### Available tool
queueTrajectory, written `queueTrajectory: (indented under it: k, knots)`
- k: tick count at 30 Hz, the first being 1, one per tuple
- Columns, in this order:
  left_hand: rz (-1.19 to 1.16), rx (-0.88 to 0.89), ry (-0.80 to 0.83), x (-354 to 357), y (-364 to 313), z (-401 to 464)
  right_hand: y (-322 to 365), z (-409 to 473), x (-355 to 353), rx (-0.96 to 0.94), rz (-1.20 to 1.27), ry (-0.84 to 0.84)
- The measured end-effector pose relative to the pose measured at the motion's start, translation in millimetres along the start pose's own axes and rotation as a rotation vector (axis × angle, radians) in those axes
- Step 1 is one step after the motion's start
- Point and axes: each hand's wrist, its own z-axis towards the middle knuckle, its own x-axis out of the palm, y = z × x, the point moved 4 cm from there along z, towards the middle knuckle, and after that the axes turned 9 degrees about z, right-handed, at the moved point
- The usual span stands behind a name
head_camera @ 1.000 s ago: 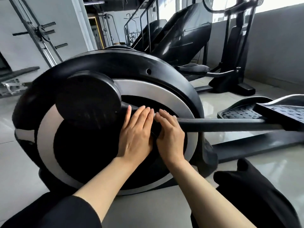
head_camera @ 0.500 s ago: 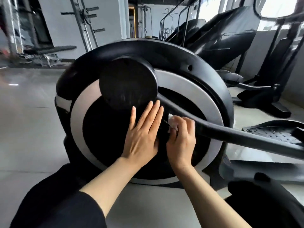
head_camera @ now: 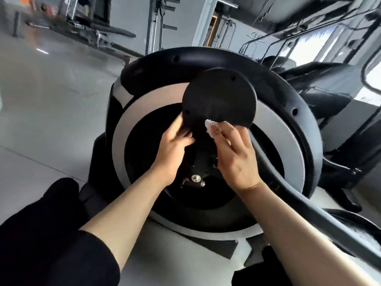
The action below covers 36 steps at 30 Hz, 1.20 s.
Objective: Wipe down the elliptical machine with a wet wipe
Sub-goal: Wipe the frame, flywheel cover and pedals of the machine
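Head view. The elliptical (head_camera: 288, 129) fills the centre of the frame, seen from above and close in. Its housing is a black round shell with a silver ring (head_camera: 132, 129) set around a black inner face. A black round disc (head_camera: 219, 98) stands proud of the upper part of that face. A black crank arm (head_camera: 201, 153) runs down from the disc to a metal bolt (head_camera: 195, 178). A dark bar (head_camera: 288, 195) leaves the housing and crosses to the lower right edge of the frame.

The left hand (head_camera: 172, 153) lies against the lower left edge of the disc, fingers bent onto the rim; they are blurred, and whether they close on the rim cannot be told. The right hand (head_camera: 235, 155) pinches a white wipe (head_camera: 210, 126) between thumb and fingers. The wipe is pressed to the lower edge of the disc, just beside the top of the crank arm. The two hands are near each other, with the crank arm between them.

Both sleeves are black; the left sleeve (head_camera: 61, 252) fills the lower left corner. The floor (head_camera: 51, 112) is pale and glossy. Further gym machines (head_camera: 321, 83) stand behind, upper right, with racks at upper left, all blurred.
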Motion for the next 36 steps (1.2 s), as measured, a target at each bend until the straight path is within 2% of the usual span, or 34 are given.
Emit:
queueTrajectory:
  k: [2, 5, 6, 10, 11, 16, 17, 20, 22, 23, 27, 28, 31, 33, 36]
  knots:
    - [-0.181, -0.032, 0.027, -2, -4, 2, -7, 16, -6, -0.038, 0.004, -0.041]
    - [-0.343, -0.087, 0.054, -2, -4, -1, -14, 55, -17, 0.049, -0.005, -0.245]
    - [-0.372, -0.095, 0.059, -1, -4, -2, -11, 59, -14, 0.051, 0.002, -0.251]
    - [-0.466, -0.091, 0.095, 3, -3, -4, 5, 18, 2, -0.166, 0.009, 0.087]
    - [-0.479, -0.088, 0.097, 2, -2, -4, 4, 14, -2, -0.175, 0.012, 0.1]
    - [-0.514, -0.081, 0.099, 3, 1, -3, -4, 70, -16, 0.049, -0.014, -0.242]
    - [-0.539, -0.088, 0.092, 4, 1, -3, 0, 74, -11, 0.034, -0.001, -0.219]
    - [-0.595, -0.111, 0.08, 4, 2, -2, 7, 43, 5, -0.116, 0.038, 0.06]
    - [-0.579, -0.102, 0.104, 2, 3, -1, 5, 23, -1, -0.148, 0.024, 0.129]
    - [-0.569, -0.103, 0.103, 1, 3, 0, 2, 24, -5, -0.13, 0.02, 0.095]
    - [-0.584, -0.151, 0.083, -2, 5, 1, 2, 75, -12, 0.067, -0.006, -0.222]
    - [-0.599, -0.165, 0.079, -3, 4, 0, 8, 82, -5, 0.071, -0.011, -0.214]
    - [-0.593, -0.172, 0.064, -6, -2, -3, 21, 59, 20, -0.027, 0.039, 0.033]
    - [-0.569, -0.17, 0.071, -8, -6, -3, 20, 33, 16, -0.045, 0.042, 0.121]
    - [-0.531, -0.187, 0.072, -16, -8, -2, 12, 35, -1, 0.049, 0.003, -0.047]
